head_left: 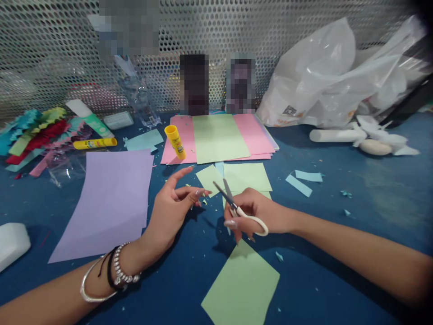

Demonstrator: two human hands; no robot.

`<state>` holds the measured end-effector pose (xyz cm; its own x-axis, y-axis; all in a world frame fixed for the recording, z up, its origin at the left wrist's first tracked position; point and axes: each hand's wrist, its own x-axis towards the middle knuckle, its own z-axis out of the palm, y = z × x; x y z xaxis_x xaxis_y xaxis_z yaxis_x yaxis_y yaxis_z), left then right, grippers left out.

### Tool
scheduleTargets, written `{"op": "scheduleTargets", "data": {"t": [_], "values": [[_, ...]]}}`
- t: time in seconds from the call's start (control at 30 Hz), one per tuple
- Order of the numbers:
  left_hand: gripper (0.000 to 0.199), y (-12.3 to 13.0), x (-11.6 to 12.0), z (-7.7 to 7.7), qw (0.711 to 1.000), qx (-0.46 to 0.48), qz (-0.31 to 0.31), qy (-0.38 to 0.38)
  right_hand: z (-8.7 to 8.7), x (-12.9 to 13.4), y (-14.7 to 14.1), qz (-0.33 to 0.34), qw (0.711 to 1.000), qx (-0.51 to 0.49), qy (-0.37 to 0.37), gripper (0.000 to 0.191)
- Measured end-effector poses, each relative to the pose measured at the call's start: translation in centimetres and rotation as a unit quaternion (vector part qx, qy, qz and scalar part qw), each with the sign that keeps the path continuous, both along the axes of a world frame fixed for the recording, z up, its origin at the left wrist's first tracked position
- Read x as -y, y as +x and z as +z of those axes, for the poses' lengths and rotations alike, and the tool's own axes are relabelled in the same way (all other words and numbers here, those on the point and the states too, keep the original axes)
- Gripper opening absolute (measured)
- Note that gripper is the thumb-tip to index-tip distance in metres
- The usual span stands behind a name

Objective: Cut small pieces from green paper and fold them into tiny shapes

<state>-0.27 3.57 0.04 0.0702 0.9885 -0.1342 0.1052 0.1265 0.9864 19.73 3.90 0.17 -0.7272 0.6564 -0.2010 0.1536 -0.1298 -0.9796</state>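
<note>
Scissors with white handles [256,222] are in my right hand [259,211], their blades slightly apart and pointing away and to the left. To the left of the blade tips, my left hand [174,205] hovers over the table, index finger stretched out and thumb close to another fingertip; I see nothing held in it. A light green sheet [241,284] has its top corner just below my right fingertips; whether they touch cannot be told. Beyond the blades lie a small green piece [207,177] and a green rectangle [248,175], partly over another green piece.
Purple paper [113,194] lies left; a yellow glue stick [175,142] stands before pink sheets [179,122] topped by green paper [219,137]. Blue strips [299,185] and scraps lie right. White plastic bags [314,81] lean on the perforated metal panel [216,27]. Crepe paper [37,135] sits far left.
</note>
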Motion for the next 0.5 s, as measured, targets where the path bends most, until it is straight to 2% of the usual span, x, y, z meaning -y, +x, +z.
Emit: {"op": "scheduleTargets", "data": {"t": [0.07, 0.13, 0.23, 0.5], "values": [[0.059, 0.0, 0.0, 0.0, 1.0, 0.016, 0.006, 0.007, -0.5, 0.3, -0.3, -0.107, 0.992, 0.01, 0.059, 0.018], [0.056, 0.1, 0.0, -0.1, 1.0, 0.023, 0.012, 0.013, -0.8, 0.4, -0.5, -0.169, 0.979, 0.023, 0.108, 0.017], [0.052, 0.1, 0.0, -0.2, 0.999, 0.033, 0.01, 0.019, -0.9, 0.3, -0.7, -0.176, 0.978, 0.029, 0.112, 0.017], [0.056, 0.7, 0.5, 0.1, 0.997, -0.025, 0.003, 0.072, -0.9, 0.3, -1.8, -0.177, 0.984, 0.007, 0.035, 0.028]]}}
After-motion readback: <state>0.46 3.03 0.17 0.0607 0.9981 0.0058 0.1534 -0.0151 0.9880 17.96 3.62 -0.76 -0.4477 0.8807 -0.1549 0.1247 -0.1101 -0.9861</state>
